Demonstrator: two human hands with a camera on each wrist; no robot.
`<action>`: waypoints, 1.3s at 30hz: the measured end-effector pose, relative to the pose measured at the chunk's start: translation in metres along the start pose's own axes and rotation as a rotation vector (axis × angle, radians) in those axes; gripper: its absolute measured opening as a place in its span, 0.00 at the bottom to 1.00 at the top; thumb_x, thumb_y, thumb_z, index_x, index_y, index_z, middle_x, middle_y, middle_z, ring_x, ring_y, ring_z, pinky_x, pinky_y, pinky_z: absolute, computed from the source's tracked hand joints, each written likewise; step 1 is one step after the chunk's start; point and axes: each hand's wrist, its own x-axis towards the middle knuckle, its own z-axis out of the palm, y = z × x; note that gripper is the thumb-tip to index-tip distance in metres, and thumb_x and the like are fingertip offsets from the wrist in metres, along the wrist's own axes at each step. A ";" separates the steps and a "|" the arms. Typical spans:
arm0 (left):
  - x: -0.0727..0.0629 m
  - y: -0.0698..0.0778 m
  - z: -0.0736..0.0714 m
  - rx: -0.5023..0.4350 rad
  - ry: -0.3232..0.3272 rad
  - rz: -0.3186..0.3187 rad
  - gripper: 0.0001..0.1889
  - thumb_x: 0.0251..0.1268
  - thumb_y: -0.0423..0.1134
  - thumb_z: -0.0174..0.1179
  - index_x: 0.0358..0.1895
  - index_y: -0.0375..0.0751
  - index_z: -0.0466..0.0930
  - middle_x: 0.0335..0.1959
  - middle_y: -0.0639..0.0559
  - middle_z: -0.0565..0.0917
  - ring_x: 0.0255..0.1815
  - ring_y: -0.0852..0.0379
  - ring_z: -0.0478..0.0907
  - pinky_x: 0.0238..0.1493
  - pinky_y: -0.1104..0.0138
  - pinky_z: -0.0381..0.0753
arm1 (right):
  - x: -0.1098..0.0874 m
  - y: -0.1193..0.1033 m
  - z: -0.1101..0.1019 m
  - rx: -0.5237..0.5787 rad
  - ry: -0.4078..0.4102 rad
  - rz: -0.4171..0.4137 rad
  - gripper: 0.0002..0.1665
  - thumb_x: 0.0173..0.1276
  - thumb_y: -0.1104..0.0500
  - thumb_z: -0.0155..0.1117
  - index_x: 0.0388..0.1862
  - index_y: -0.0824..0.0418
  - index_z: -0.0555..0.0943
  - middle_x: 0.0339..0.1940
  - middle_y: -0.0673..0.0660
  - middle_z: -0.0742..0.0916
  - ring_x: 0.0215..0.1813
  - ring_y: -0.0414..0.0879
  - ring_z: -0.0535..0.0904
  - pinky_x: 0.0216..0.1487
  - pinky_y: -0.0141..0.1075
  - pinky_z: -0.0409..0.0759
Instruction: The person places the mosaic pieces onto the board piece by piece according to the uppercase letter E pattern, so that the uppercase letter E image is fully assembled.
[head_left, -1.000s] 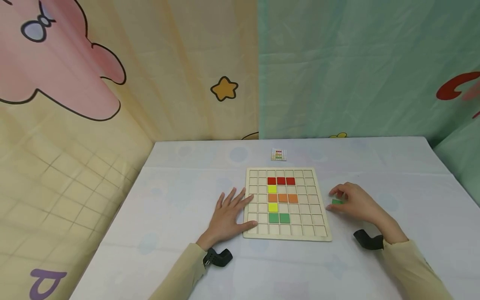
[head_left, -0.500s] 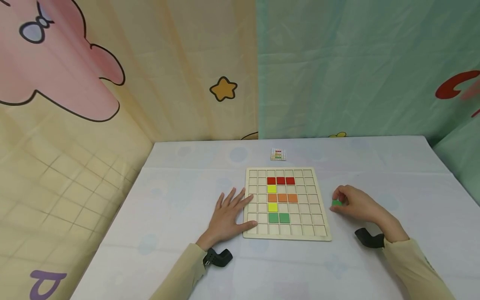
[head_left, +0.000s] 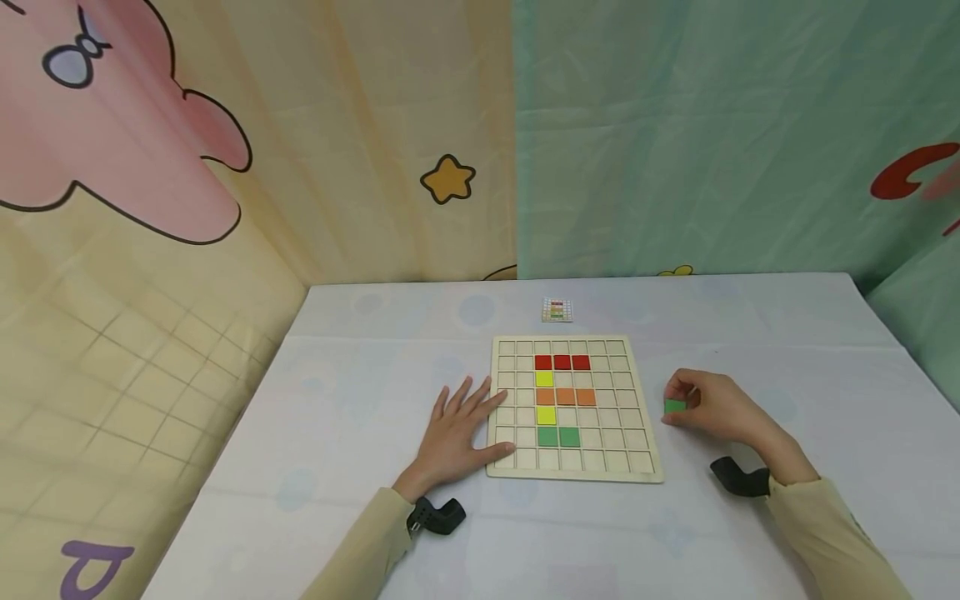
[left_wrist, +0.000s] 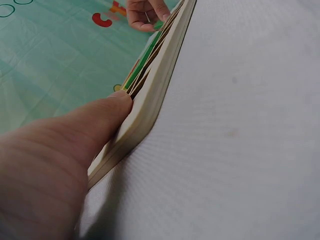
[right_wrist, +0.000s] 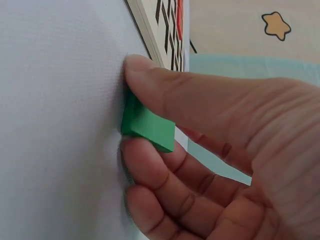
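My right hand pinches a green square tile between thumb and curled fingers, low at the tabletop just right of the board. My left hand lies with spread fingers over the left edge of a wooden grid board. In the left wrist view the thumb rests on the board's rim. Set in the grid are three red tiles, three orange tiles, a yellow tile, another yellow tile and two green tiles.
A small printed card with a coloured grid pattern lies behind the board. The white table ends at patterned curtains at the back. A black wrist strap mount sits on the right wrist.
The right hand has shifted slightly to the right, and its fingers have closed in on the green tile. The left hand and the board stay where they were.
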 end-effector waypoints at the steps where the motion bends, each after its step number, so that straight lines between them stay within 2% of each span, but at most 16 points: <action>1: 0.000 0.000 0.000 0.000 -0.001 -0.001 0.41 0.58 0.67 0.55 0.73 0.53 0.60 0.75 0.51 0.53 0.75 0.47 0.40 0.70 0.48 0.34 | 0.000 0.000 0.000 0.000 0.013 0.002 0.16 0.51 0.59 0.77 0.31 0.57 0.77 0.29 0.50 0.77 0.29 0.44 0.72 0.30 0.37 0.71; 5: 0.000 0.000 0.001 0.004 -0.002 -0.005 0.41 0.58 0.67 0.55 0.73 0.53 0.60 0.75 0.51 0.53 0.75 0.48 0.39 0.70 0.48 0.33 | 0.001 0.002 0.001 0.008 0.059 0.007 0.13 0.53 0.61 0.75 0.30 0.57 0.77 0.27 0.50 0.77 0.31 0.45 0.74 0.31 0.37 0.73; 9: 0.000 -0.001 0.001 0.008 -0.003 -0.004 0.41 0.58 0.68 0.54 0.73 0.54 0.60 0.75 0.52 0.53 0.75 0.48 0.39 0.70 0.48 0.33 | 0.002 0.002 0.001 0.025 0.087 0.000 0.09 0.57 0.64 0.71 0.31 0.58 0.77 0.26 0.50 0.76 0.27 0.44 0.75 0.26 0.35 0.73; 16: 0.000 -0.001 0.002 0.007 0.000 0.001 0.41 0.58 0.68 0.54 0.73 0.54 0.60 0.75 0.52 0.53 0.75 0.47 0.40 0.70 0.48 0.33 | 0.003 -0.013 0.008 0.063 0.170 -0.043 0.08 0.58 0.67 0.69 0.32 0.59 0.78 0.24 0.51 0.74 0.23 0.41 0.72 0.23 0.32 0.72; 19: 0.001 -0.002 0.002 0.010 -0.001 0.002 0.41 0.58 0.68 0.54 0.73 0.54 0.59 0.75 0.52 0.53 0.75 0.47 0.40 0.70 0.48 0.33 | 0.004 -0.022 0.015 0.136 0.138 -0.063 0.08 0.58 0.66 0.70 0.33 0.59 0.78 0.25 0.51 0.74 0.22 0.41 0.72 0.22 0.32 0.72; 22: 0.001 -0.001 0.002 0.005 -0.004 0.001 0.41 0.58 0.68 0.53 0.73 0.54 0.59 0.75 0.52 0.53 0.75 0.47 0.40 0.70 0.48 0.33 | 0.004 -0.030 0.023 0.220 0.052 -0.098 0.09 0.58 0.65 0.71 0.34 0.59 0.78 0.26 0.52 0.76 0.22 0.42 0.75 0.24 0.32 0.74; 27: 0.001 -0.002 0.002 0.009 -0.004 -0.002 0.41 0.58 0.68 0.53 0.73 0.54 0.59 0.75 0.52 0.52 0.75 0.47 0.40 0.70 0.48 0.33 | 0.004 -0.044 0.034 0.354 -0.095 -0.207 0.08 0.60 0.65 0.69 0.37 0.60 0.78 0.30 0.52 0.79 0.27 0.45 0.79 0.29 0.33 0.80; 31: 0.001 -0.002 0.002 0.015 -0.001 -0.001 0.41 0.58 0.69 0.53 0.73 0.54 0.60 0.75 0.52 0.53 0.75 0.47 0.40 0.70 0.48 0.34 | 0.003 -0.052 0.042 0.411 -0.154 -0.273 0.08 0.62 0.67 0.66 0.39 0.62 0.78 0.34 0.54 0.81 0.30 0.46 0.80 0.33 0.34 0.81; 35: 0.000 -0.002 0.001 0.013 -0.002 -0.003 0.41 0.58 0.68 0.53 0.73 0.54 0.60 0.75 0.52 0.53 0.75 0.47 0.40 0.70 0.48 0.33 | 0.002 -0.058 0.050 0.405 -0.152 -0.254 0.07 0.63 0.69 0.65 0.38 0.62 0.78 0.33 0.54 0.81 0.31 0.44 0.80 0.33 0.33 0.80; 39: 0.001 -0.002 0.001 0.009 -0.005 -0.006 0.41 0.58 0.68 0.54 0.73 0.54 0.60 0.75 0.52 0.53 0.75 0.47 0.40 0.70 0.49 0.33 | 0.003 -0.061 0.060 0.310 -0.085 -0.218 0.07 0.62 0.69 0.65 0.37 0.60 0.79 0.31 0.50 0.81 0.28 0.40 0.77 0.29 0.32 0.78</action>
